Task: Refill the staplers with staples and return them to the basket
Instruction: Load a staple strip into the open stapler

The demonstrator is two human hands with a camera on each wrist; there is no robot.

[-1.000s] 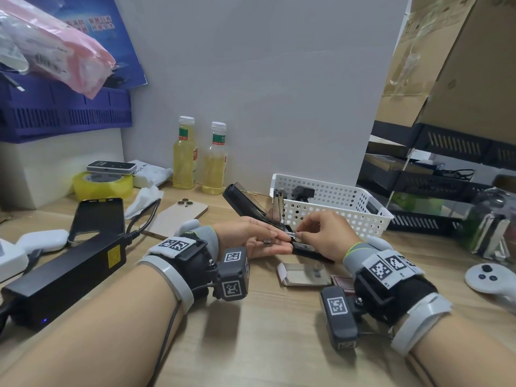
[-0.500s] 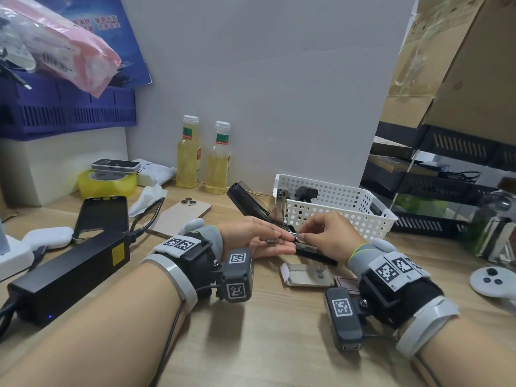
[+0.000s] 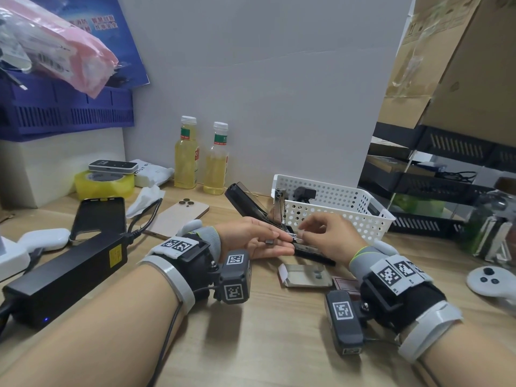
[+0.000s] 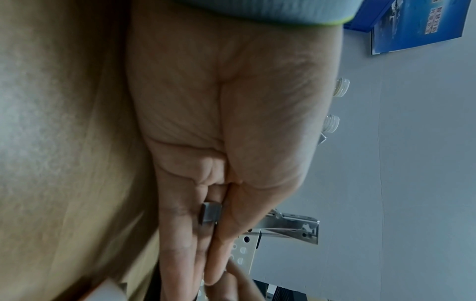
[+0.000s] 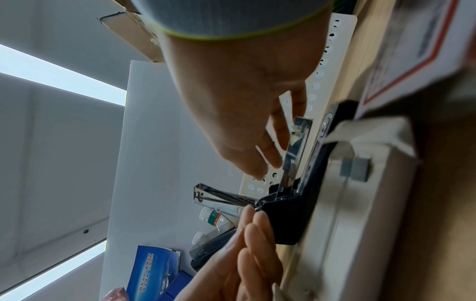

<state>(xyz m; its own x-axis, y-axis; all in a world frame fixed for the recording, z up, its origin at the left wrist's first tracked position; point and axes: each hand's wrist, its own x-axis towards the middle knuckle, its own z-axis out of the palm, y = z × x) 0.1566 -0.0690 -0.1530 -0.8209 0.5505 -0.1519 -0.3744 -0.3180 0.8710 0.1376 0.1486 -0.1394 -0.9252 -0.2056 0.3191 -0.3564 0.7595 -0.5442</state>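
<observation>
We have the black stapler (image 3: 310,248) lying open on the worktop (image 3: 265,344) just in front of the white basket (image 3: 371,212), its lid (image 3: 245,202) swung up and back and its metal channel bare. Our right hand (image 3: 332,236) pinches a short strip of staples (image 5: 288,169) at the fingertips and is setting it into the rear of that channel. Our left hand (image 3: 257,241) lies beside the stapler's hinge end with its fingers straight, and a spare short strip (image 4: 210,212) is tucked between the thumb and a finger.

To do this well, we judge the strip should go in legs down, square to the channel walls, then slide forward until it sits flat. A tilted strip would likely jam or break apart, so light pressure seems best. The left fingers could steady the base so it does not skid.

The open staple box (image 3: 304,276) with a few pieces left sits on the worktop near our right wrist. Another stapler (image 3: 279,202) stands in the basket's near left corner; whether it is loaded we cannot tell
</observation>
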